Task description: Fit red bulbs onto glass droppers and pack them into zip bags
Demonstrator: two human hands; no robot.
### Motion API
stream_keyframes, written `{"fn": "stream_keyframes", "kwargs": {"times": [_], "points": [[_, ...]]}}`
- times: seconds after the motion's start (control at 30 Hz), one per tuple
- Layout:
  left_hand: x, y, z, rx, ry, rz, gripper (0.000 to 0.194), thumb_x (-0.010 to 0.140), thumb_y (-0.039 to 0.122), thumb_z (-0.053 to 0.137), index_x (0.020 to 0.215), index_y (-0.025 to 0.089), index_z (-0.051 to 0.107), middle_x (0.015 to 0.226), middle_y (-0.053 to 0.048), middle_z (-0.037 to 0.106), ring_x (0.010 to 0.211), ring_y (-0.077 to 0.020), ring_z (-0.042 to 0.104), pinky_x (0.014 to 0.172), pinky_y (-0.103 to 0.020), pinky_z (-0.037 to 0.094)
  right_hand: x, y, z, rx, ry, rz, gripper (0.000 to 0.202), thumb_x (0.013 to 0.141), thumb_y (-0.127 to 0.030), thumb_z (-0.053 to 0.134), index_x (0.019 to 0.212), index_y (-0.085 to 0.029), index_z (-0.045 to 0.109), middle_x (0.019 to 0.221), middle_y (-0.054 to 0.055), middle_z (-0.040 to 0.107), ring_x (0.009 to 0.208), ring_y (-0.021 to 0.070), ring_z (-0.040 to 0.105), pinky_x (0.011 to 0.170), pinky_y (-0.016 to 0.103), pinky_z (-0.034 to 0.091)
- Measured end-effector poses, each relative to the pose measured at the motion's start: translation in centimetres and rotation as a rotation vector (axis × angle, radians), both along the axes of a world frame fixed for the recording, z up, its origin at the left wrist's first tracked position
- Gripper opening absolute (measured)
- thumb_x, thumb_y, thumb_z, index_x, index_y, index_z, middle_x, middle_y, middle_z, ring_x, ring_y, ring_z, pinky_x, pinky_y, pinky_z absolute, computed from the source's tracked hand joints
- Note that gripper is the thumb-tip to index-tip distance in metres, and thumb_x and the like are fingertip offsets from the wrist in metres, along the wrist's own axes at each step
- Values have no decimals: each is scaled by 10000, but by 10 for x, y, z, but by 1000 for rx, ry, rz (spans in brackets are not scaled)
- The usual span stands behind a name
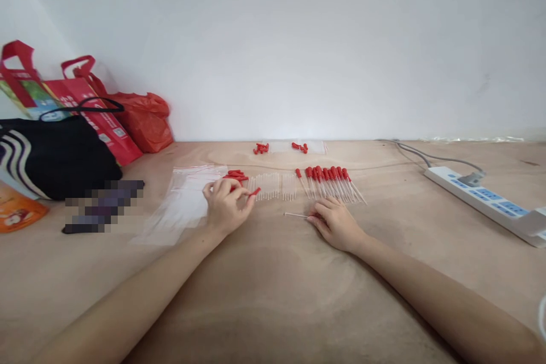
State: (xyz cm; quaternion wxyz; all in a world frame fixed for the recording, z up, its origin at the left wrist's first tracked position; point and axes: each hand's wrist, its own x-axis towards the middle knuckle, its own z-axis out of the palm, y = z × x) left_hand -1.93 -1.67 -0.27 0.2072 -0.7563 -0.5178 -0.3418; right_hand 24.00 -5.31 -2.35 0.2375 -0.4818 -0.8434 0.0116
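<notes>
My left hand (224, 205) pinches a small red rubber bulb (255, 191) between thumb and fingers. My right hand (335, 220) is closed on a thin clear dropper tube (295, 215), whose bare end points left toward the other hand. Behind my left hand lie more loose red bulbs (236, 174). A row of clear dropper tubes (267, 185) lies in the middle, without bulbs. To the right, beyond my right hand, droppers with red bulbs fitted (328, 182) lie side by side, bulbs toward the wall.
Flat clear plastic bags (181, 199) lie left of my left hand. Near the wall are more red bulbs (261, 148) and a bag with clear tubes (279, 148). A power strip (486, 196) with a plugged cable stands right; a black bag (63, 153) and red bags (143, 119) stand left.
</notes>
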Motion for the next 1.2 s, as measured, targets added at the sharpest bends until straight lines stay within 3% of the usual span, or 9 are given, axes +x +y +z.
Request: {"fn": "stream_keyframes", "kwargs": {"times": [0.1, 0.2, 0.33, 0.47, 0.53, 0.7, 0.87, 1.0, 1.2], "points": [[12, -13, 0, -64, 44, -256, 142, 720, 307, 553, 648, 209, 625, 773, -37, 558, 806, -198, 493, 813, -390, 271, -1, 1, 0, -19, 44, 0, 163, 808, -333, 473, 796, -181, 531, 770, 37, 569, 757, 168, 472, 673, 293, 314], [21, -21, 0, -190, 82, -370, 109, 717, 273, 539, 670, 202, 608, 791, -31, 561, 810, -189, 500, 836, -393, 268, -5, 1, 1, -42, 101, 14, 192, 776, -365, 512, 821, -179, 529, 765, 36, 562, 737, 163, 476, 664, 291, 326], [25, -21, -1, -325, 90, -366, 120, 706, 295, 546, 755, 206, 609, 872, -42, 567, 841, -201, 501, 857, -409, 265, -11, 4, 1, -60, 136, 18, 215, 753, -389, 535, 821, -185, 532, 771, 36, 557, 743, 164, 487, 663, 292, 337], [26, -17, -4, -373, 91, -395, 236, 718, 382, 577, 894, 239, 642, 979, -53, 571, 914, -225, 490, 849, -416, 268, -14, 11, -2, -92, 165, 13, 183, 739, -363, 557, 790, -188, 535, 743, 21, 545, 724, 150, 492, 641, 273, 349], [28, -15, -7, -390, 83, -401, 206, 741, 387, 570, 890, 274, 657, 1005, -40, 574, 944, -227, 484, 841, -410, 270, -15, 14, -4, -97, 174, 5, 162, 740, -349, 561, 750, -189, 536, 721, 15, 537, 712, 143, 490, 635, 264, 352], [34, -14, -8, -453, 27, -403, 102, 774, 308, 561, 781, 266, 654, 950, -4, 610, 920, -200, 510, 835, -391, 257, -16, 15, -7, -83, 163, -37, 144, 764, -321, 537, 704, -190, 544, 727, 28, 541, 750, 161, 483, 653, 272, 332], [36, -18, -5, -450, -34, -412, 106, 837, 269, 474, 806, 219, 562, 841, 23, 648, 853, -164, 544, 889, -397, 187, -17, 9, -4, -76, 168, -129, 168, 823, -307, 449, 734, -188, 528, 767, 21, 590, 765, 165, 512, 697, 304, 263], [35, -18, -5, -482, -64, -413, 140, 859, 311, 429, 829, 214, 526, 815, 23, 660, 762, -144, 574, 923, -399, 151, -19, 5, -1, -80, 217, -106, 177, 856, -284, 385, 761, -180, 491, 721, -10, 611, 649, 119, 528, 742, 309, 233], [34, -17, -7, -448, -35, -457, 168, 864, 302, 420, 909, 247, 573, 850, 11, 680, 809, -156, 588, 952, -417, 104, -22, 1, 2, -58, 195, -56, 161, 852, -276, 393, 767, -175, 486, 699, -15, 619, 607, 105, 532, 768, 306, 216]]}}
